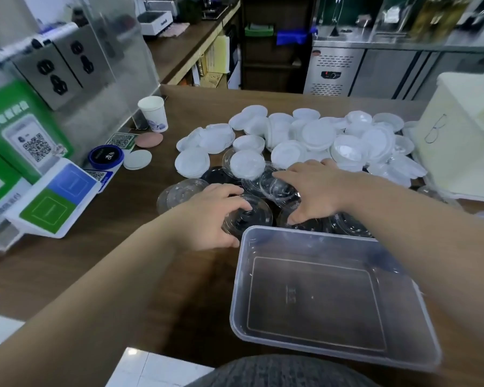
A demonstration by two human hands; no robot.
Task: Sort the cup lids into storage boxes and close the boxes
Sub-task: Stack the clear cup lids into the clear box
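Several white cup lids (313,135) lie heaped across the far half of the brown table (123,263). In front of them are several clear dome lids (179,194) over black ones. An empty clear plastic storage box (330,300) sits near the table's front edge. My left hand (210,216) curls its fingers over a stack of clear lids (252,216) just left of the box's far corner. My right hand (310,188) reaches with spread fingers onto the clear lids beyond the box rim.
A cream lidded bin (464,143) marked with a letter stands at the right. A paper cup (154,113), a blue round device (106,157), QR-code stands (25,135) and a payment plaque (59,196) crowd the left. Steel fridges stand behind.
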